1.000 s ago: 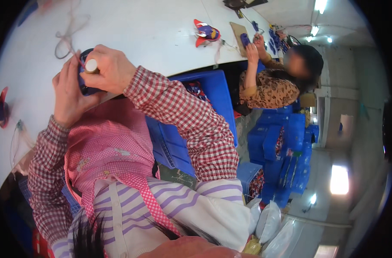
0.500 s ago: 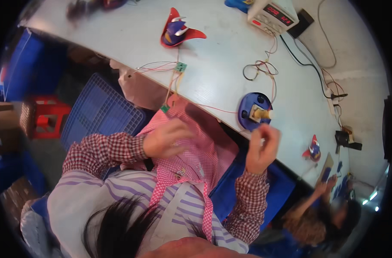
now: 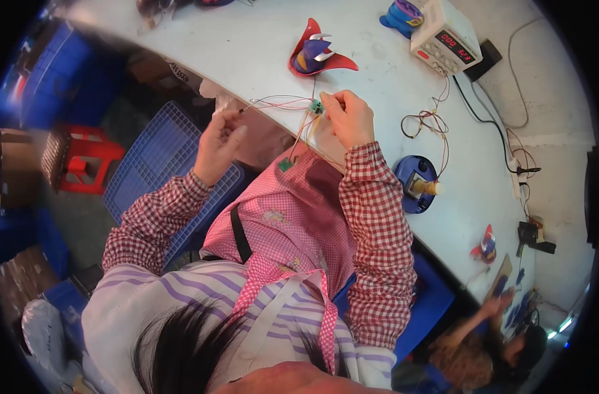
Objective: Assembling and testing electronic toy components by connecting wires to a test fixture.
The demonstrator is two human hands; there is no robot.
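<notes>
1. At the near edge of the white table [image 3: 381, 82], busy with a small green circuit board [image 3: 316, 106], just in front of a red-and-purple toy piece [image 3: 307, 57].
2. With the right hand [image 3: 349, 119], pinching the board, apparently by its edge, between thumb and fingertips.
3. With the left hand [image 3: 219, 146], poised off the table edge beside the far ends of thin wires [image 3: 281, 97], fingers loosely curled; impossible to tell whether gripping a wire end or merely near one.
4. Over the pink apron [image 3: 280, 223], joined to more wires, a second green board [image 3: 285, 164], touched by neither hand.
5. Beside the right forearm, on the table, a rounded blue housing [image 3: 411, 197] with a yellowish part on top, free of any grasp.
6. As to the step in hand, probably positioning the board and sorting its wires.
7. For the next move, best to steady the board, leave slack in the wires, and settle the left fingertips surely, without tugging at the joints.
</notes>
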